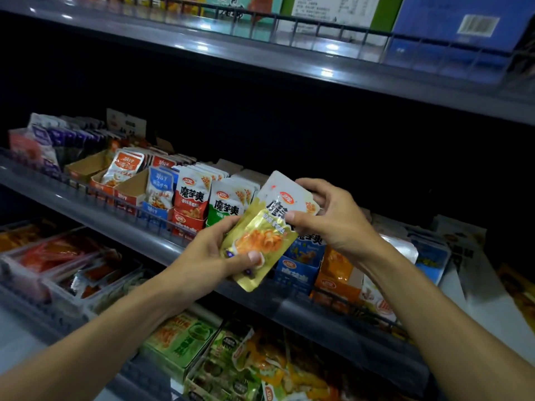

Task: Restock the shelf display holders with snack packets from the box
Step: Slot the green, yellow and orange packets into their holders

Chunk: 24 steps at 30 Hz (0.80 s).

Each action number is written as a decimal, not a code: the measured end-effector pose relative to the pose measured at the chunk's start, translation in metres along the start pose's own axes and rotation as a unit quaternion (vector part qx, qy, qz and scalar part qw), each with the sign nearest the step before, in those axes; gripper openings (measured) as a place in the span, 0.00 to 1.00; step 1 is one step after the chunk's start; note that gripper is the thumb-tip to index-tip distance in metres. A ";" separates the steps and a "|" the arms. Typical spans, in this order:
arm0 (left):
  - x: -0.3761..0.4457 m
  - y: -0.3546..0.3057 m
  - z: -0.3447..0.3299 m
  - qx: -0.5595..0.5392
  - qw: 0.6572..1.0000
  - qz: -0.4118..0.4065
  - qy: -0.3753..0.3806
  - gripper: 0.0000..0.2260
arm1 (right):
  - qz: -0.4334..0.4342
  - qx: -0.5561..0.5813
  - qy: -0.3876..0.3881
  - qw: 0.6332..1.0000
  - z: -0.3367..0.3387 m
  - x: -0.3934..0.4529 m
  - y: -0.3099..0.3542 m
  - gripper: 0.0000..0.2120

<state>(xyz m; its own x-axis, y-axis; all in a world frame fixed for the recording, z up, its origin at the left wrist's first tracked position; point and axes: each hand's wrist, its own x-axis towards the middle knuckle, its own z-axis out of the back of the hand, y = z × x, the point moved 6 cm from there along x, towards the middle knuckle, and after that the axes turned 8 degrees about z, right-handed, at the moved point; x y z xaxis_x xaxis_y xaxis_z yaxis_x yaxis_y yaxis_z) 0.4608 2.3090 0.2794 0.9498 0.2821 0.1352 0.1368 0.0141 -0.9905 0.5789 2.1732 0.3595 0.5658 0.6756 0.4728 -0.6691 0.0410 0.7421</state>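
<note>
I hold a yellow-and-white snack packet (265, 233) with both hands in front of the middle shelf. My left hand (214, 256) grips its lower yellow end, thumb on the front. My right hand (327, 218) pinches its white top end, fingers curled behind it. Just behind the packet stand cardboard display holders: a red one (186, 222), a green one (223, 209), a blue one (298, 270) and an orange one (335, 282), each with packets standing upright. The box is out of view.
The middle shelf's front rail (139, 227) runs diagonally below the holders. Further left are more holders with orange and blue packets (127, 166) and purple packets (58, 140). The lower shelf holds trays of red snacks (58, 256) and green boxes (185, 340). Cartons (451, 21) sit on the top shelf.
</note>
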 end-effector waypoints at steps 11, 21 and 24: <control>0.019 0.001 -0.007 0.121 0.992 -0.023 -0.025 0.16 | -0.014 -0.037 0.043 0.998 0.000 0.012 0.005 0.16; 0.041 0.021 0.002 0.557 0.819 -0.093 -0.106 0.25 | 0.105 -0.260 -0.085 0.956 0.008 0.045 0.006 0.17; 0.047 0.031 -0.005 0.628 0.770 -0.086 -0.072 0.28 | 0.114 -0.335 -0.042 0.934 -0.010 0.049 0.005 0.16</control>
<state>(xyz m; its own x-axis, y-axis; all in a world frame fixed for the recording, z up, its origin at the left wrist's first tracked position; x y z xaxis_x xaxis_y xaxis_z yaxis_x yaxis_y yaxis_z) 0.5108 2.3183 0.2548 0.8944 0.2745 0.3530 -0.2087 0.9545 -0.2132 0.5987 2.2134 0.3817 0.3885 0.6638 0.6391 -0.9124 0.3740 0.1663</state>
